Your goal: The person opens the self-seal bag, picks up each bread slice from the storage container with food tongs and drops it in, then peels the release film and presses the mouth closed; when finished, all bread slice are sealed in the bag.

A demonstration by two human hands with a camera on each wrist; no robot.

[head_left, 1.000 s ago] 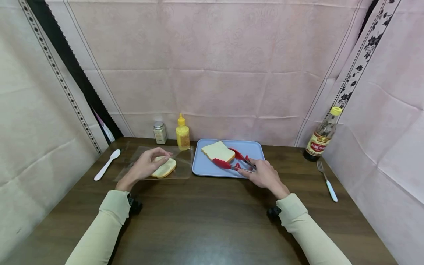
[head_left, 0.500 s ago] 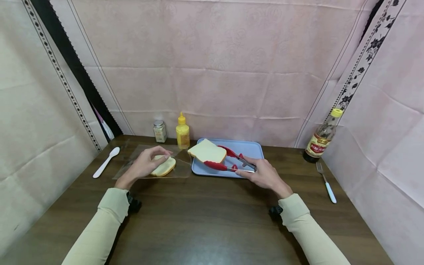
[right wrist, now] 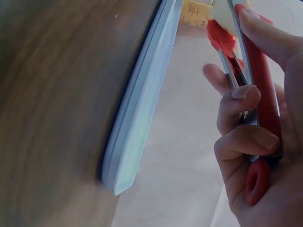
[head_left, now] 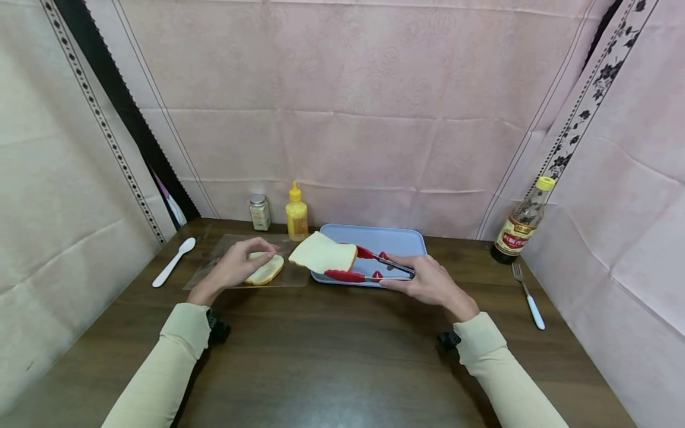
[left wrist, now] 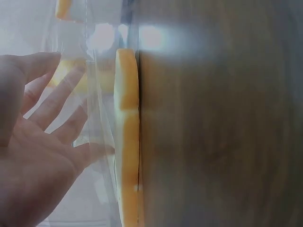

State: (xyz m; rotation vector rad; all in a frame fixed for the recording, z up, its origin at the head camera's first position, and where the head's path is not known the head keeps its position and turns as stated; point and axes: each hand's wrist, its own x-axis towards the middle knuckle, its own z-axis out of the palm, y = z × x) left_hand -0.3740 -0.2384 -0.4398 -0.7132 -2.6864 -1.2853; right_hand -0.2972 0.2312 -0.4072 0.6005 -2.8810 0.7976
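Pink patterned cloth hangs behind and beside a dark wooden desk (head_left: 332, 356). The right hand (head_left: 428, 282) closes its grip round red-tipped metal tongs (head_left: 369, 267), which pinch a square white bread slice (head_left: 323, 253) held clear of the desk, above the left edge of the pale blue tray (head_left: 396, 241). The left hand (head_left: 235, 268), fingers relaxed, rests on another bread slice (head_left: 266, 270) lying on a clear plastic sheet (head_left: 214, 261), probably steadying it.

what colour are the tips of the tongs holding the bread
Red; the tongs show this best in the head view, gripping the bread slice.
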